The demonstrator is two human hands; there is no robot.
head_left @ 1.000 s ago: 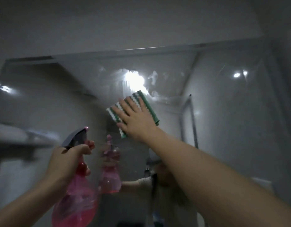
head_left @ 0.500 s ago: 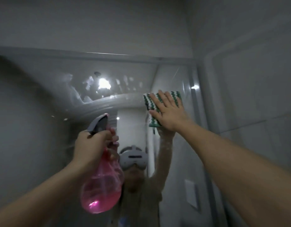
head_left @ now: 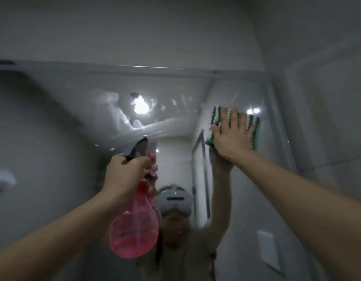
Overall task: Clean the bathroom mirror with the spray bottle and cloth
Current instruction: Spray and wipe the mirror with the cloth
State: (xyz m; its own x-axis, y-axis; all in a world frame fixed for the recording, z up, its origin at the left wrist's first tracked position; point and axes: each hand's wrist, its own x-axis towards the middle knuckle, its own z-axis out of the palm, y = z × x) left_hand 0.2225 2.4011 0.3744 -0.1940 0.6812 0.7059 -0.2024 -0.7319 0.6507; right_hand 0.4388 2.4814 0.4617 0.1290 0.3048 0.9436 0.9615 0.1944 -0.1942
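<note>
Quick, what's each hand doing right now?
Left hand: closed around the spray bottle.
Right hand: open, flat, pressing the cloth on the mirror.

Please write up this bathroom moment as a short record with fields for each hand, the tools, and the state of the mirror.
left hand: gripping the neck of the spray bottle, nozzle aimed up at the glass
spray bottle: pink, translucent, grey trigger head, partly filled
right hand: flat, fingers spread, pressing the cloth against the mirror
cloth: green and white striped
mirror: smeared patches near the top centre around a reflected light
</note>
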